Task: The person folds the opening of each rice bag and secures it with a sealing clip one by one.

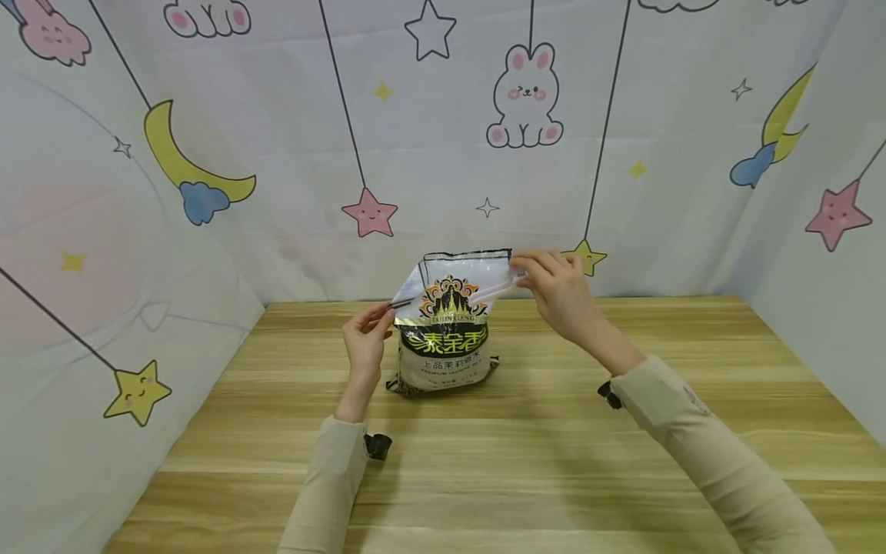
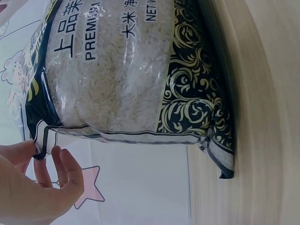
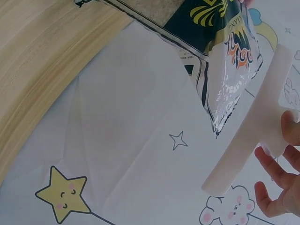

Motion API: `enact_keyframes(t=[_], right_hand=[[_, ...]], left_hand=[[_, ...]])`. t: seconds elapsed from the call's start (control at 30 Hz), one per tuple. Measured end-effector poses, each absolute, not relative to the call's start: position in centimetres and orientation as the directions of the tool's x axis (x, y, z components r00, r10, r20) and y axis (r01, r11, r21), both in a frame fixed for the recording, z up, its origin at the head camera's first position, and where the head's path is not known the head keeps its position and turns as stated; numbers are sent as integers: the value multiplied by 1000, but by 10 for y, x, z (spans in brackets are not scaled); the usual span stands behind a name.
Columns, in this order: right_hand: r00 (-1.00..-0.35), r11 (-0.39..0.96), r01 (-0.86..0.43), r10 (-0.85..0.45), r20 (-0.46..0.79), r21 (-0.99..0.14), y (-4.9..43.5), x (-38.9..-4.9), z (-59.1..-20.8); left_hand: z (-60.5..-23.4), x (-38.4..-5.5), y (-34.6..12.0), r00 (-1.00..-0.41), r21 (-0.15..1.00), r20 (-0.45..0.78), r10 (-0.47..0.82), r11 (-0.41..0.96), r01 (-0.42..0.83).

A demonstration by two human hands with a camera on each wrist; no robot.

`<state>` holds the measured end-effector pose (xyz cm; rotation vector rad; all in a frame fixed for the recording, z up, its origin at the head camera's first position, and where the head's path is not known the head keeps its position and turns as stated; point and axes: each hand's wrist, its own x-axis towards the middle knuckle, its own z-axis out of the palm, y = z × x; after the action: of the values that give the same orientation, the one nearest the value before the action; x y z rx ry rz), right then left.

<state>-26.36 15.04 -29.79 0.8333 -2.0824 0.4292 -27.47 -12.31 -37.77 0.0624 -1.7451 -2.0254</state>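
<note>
rice bag (image 1: pixel 446 331) | upright | long axis near vertical | label (image 1: pixel 444 342) faces head view

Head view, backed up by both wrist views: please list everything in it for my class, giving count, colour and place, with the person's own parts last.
Flat wood-grain table: 1, yellowish brown, across the lower scene
Printed clear plastic rice bag: 1, black, gold and orange print, upright on the table
Long plastic-looking strip: 1, whitish, in the right hand
Fabric backdrop: number of pieces unclear, white, behind and beside the table
Printed stars, moons, clouds and rabbits: many, mostly yellow, pink, blue and white, on the backdrop
Wrist devices: 2, black, one at each wrist
Sleeves: 2, beige, on the forearms
Hands: 2, bare, left hand pinching the bag's edge, right holding the strip
</note>
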Motion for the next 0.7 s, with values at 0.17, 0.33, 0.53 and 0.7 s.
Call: enact_keyframes(t=[0.17,0.33,0.53,0.7], right_hand=[[-440,726,-688,-410,799,-7,148,-264,-292],[-447,723,-691,-415,792,-12,146,-264,-288],[-465,717,-697,-423,778,-27,143,-265,-284],[-450,709,-704,-410,793,-33,139,-268,-282]], left_hand=[[-377,-274,-123,-893,947,255,-371,-91,308],[-377,-274,-122,-892,946,252,-374,-100,309],[-377,-275,-122,-891,945,249,-380,-105,309],[-376,-275,-121,-893,947,236,-384,-114,299]])
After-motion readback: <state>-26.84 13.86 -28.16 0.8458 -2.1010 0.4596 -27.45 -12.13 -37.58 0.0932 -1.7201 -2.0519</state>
